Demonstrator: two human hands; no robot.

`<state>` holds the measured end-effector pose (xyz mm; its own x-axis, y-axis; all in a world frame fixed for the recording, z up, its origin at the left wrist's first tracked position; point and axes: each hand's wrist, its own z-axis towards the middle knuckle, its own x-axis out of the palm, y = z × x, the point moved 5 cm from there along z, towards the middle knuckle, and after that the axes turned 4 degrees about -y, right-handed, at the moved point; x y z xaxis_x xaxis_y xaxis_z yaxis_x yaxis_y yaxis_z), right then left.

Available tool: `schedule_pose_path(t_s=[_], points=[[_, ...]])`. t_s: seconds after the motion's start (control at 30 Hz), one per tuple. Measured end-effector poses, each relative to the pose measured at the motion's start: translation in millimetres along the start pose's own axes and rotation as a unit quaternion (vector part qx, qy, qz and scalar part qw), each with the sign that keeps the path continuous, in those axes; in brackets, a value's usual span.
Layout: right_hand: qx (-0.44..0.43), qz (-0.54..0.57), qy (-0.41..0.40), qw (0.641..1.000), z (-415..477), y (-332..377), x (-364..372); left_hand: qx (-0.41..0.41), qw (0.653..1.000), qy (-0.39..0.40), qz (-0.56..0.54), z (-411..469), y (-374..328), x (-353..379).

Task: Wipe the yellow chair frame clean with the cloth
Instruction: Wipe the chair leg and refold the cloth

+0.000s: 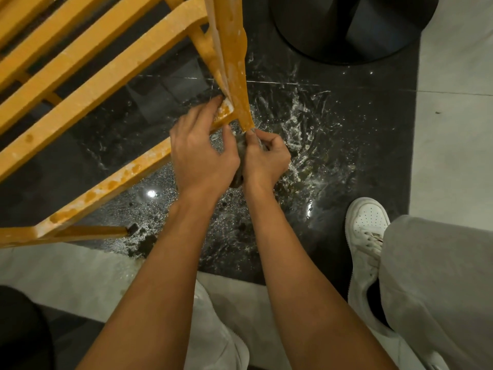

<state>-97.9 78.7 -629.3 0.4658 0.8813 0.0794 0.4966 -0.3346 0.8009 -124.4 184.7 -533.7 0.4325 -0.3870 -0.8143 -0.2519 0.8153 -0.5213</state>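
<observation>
Bracing frame [106,84] w/ L hand [202,153] curled round its low rail, R hand [264,158] fisted on cloth [238,177] at frame's leg foot, cloth soft, limp, best held bunched, frame stiff.

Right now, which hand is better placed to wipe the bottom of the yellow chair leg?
The right hand: it grips the cloth just beside the lower end of the leg. The left hand holds the crossbar, steadying the chair frame.
</observation>
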Motion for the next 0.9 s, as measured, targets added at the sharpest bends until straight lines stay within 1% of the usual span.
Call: schedule_pose_path(t_s=[0.07,0.17,0.3,0.47,0.6,0.77,0.9], points=[[0.001,-0.005,-0.004,1.0,-0.2,1.4,-1.0,0.0,1.0,-0.002,0.003,-0.2,0.3,1.1],[0.028,0.006,-0.016,0.999,-0.8,4.4,-2.3,0.004,1.0,-0.002,0.002,-0.5,0.6,1.7],[0.004,-0.022,-0.005,1.0,-2.8,8.6,-2.7,0.009,1.0,-0.007,0.001,-0.5,2.2,2.6],[0.025,-0.009,-0.021,0.999,-2.7,11.3,-3.9,0.006,1.0,-0.008,-0.007,-0.9,3.1,2.1],[0.011,-0.007,0.011,1.0,-8.0,17.6,-1.5,0.007,1.0,-0.01,0.0,-0.2,4.1,2.0],[0.026,-0.004,-0.012,1.0,-7.2,20.9,-4.5,-0.001,1.0,-0.007,0.0,-1.0,1.3,0.9],[-0.002,-0.013,0.017,1.0,-12.4,22.4,-1.6,-0.003,1.0,-0.015,0.008,0.3,3.3,1.7]])
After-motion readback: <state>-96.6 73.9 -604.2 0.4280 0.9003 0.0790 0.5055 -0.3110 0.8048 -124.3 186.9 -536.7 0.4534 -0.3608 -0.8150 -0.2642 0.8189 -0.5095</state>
